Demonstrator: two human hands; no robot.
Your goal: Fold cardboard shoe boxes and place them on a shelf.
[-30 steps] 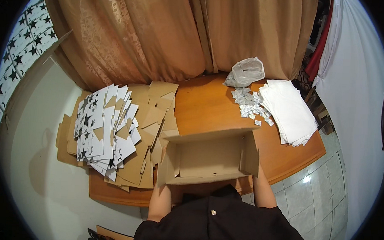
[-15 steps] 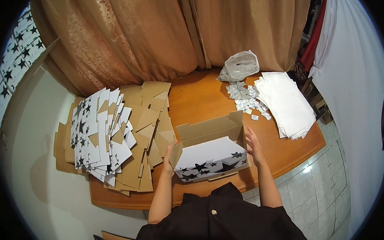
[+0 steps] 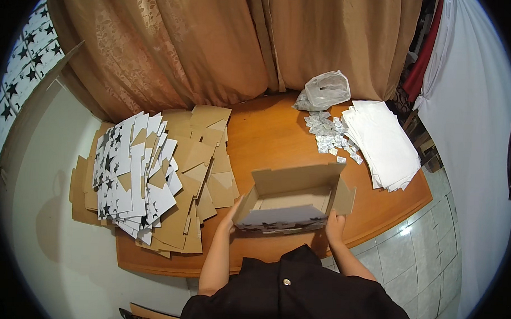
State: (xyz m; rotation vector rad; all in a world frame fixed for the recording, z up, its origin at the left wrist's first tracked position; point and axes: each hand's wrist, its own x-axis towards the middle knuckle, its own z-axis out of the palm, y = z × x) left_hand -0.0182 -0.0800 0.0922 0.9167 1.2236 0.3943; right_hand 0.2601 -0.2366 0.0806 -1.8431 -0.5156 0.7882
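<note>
A cardboard box point(image 3: 297, 182) stands open-topped near the front of the wooden table, brown inside, its white front printed with black stars. Its inside looks bare, and a brown flap point(image 3: 345, 197) sticks out at the right end. My left hand point(image 3: 230, 219) holds the box's left end from outside, some fingers hidden by the cardboard. At the near right corner, my right hand point(image 3: 336, 225) grips the edge with fingers closed.
Left of the box lies a pile of flat cardboard blanks point(image 3: 136, 178), some star-printed. Small silvery packets point(image 3: 327, 134) lie at the back right before a clear plastic bag point(image 3: 328, 89), beside stacked white sheets point(image 3: 382, 144). Brown curtains point(image 3: 175, 44) hang behind the table point(image 3: 262, 131).
The box has been tipped so its inside now shows and its starred front is foreshortened. My right hand has gone from open beside the box to gripping its near right corner. The right flap stands outward.
</note>
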